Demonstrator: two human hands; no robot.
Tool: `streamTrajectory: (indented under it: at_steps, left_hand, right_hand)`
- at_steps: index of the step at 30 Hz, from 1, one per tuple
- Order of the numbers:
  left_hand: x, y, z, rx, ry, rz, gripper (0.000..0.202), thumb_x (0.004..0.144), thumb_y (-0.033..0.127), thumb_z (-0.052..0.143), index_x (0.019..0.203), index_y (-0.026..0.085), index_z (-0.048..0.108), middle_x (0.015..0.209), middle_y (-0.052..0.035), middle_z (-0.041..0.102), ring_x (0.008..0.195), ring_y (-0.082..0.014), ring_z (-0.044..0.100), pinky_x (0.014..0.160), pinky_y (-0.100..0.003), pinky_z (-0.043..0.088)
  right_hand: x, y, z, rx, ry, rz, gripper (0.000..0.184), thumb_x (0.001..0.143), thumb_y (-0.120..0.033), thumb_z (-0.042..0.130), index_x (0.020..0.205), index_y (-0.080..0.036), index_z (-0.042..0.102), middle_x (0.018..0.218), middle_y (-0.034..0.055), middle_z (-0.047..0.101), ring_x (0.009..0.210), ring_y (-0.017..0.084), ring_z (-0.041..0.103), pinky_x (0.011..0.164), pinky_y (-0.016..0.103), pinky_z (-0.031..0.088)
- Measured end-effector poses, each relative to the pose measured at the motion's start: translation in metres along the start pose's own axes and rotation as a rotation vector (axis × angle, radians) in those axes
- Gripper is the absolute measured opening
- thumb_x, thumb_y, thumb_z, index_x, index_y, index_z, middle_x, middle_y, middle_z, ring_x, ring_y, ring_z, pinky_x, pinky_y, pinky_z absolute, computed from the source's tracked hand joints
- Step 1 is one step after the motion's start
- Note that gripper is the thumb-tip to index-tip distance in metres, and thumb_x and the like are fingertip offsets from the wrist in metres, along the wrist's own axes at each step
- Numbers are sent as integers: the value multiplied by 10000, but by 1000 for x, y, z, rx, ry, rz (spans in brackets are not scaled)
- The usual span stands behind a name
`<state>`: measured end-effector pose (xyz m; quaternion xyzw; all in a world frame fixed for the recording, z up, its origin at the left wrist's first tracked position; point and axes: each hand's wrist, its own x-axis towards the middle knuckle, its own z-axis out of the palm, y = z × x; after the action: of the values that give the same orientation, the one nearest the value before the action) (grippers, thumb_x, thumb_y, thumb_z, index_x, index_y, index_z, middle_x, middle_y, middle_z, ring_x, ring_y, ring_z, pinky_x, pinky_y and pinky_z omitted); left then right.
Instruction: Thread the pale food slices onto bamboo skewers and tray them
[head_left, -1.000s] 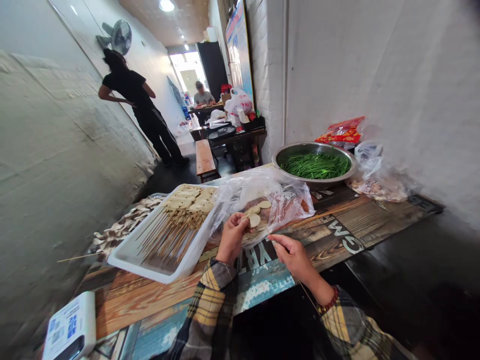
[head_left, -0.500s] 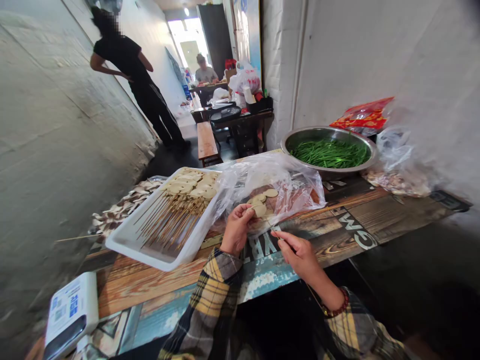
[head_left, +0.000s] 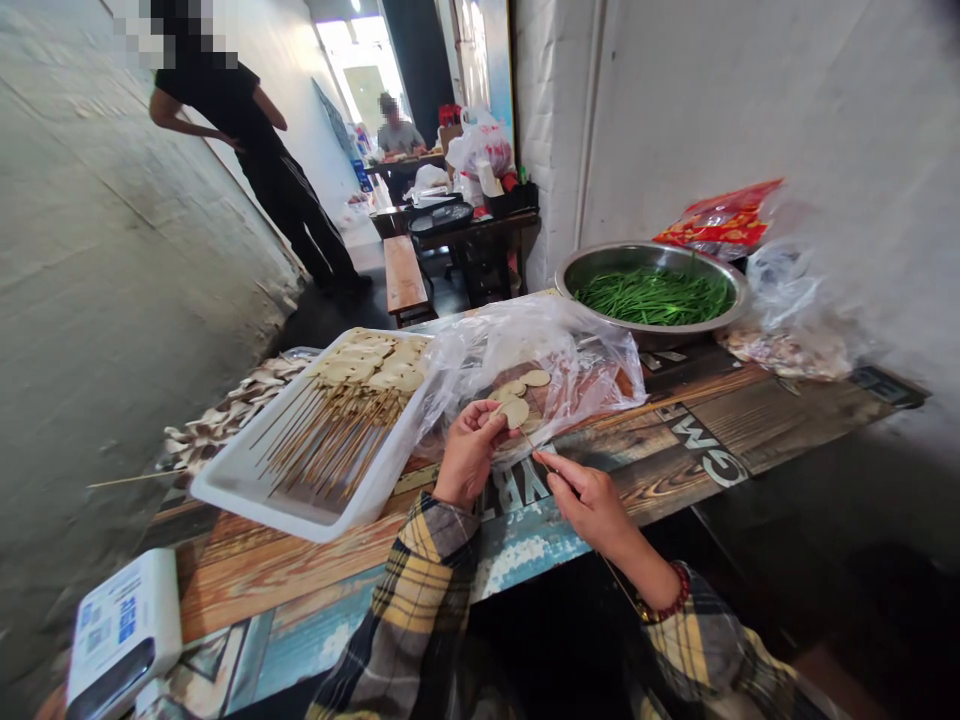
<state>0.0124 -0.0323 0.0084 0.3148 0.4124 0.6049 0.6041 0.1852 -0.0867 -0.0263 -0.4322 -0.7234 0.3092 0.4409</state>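
My left hand (head_left: 466, 452) pinches a thin, round, pale slice (head_left: 514, 413) between thumb and fingers. Closed around a thin wooden skewer (head_left: 616, 582) is my right hand (head_left: 589, 497); the skewer's tip meets the lower edge of the slice, and whether it has pierced it I cannot tell. Behind the left hand, several more round slices (head_left: 535, 378) lie on a clear plastic bag (head_left: 600, 345). To the left, a white tray (head_left: 247, 497) holds rows of skewered pale slices (head_left: 394, 374), their sticks pointing toward me.
A steel bowl (head_left: 568, 290) of long green stalks (head_left: 656, 298) stands at the back right beside plastic bags (head_left: 795, 300). Left of the tray lie mushroom-like pieces (head_left: 225, 405). A white boxy device (head_left: 124, 625) sits front left. Two people are farther back, one standing (head_left: 255, 150).
My right hand has brought the skewer up and left to the slice in my left hand. The slice now faces me more fully. The whole view has shifted slightly.
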Motion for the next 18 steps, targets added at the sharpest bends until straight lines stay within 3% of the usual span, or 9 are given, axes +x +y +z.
streamTrajectory:
  at_steps: [18]
  left_hand:
    - [-2, 2, -1, 79, 21, 64, 304, 594, 266, 811, 811, 154, 630, 760, 9, 665, 634, -104, 608, 653, -258, 526]
  right_hand:
    - [1, 3, 3, -49, -9, -4, 376, 894, -188, 446, 1193, -172, 673, 1069, 78, 743, 877, 198, 725, 780, 284, 562]
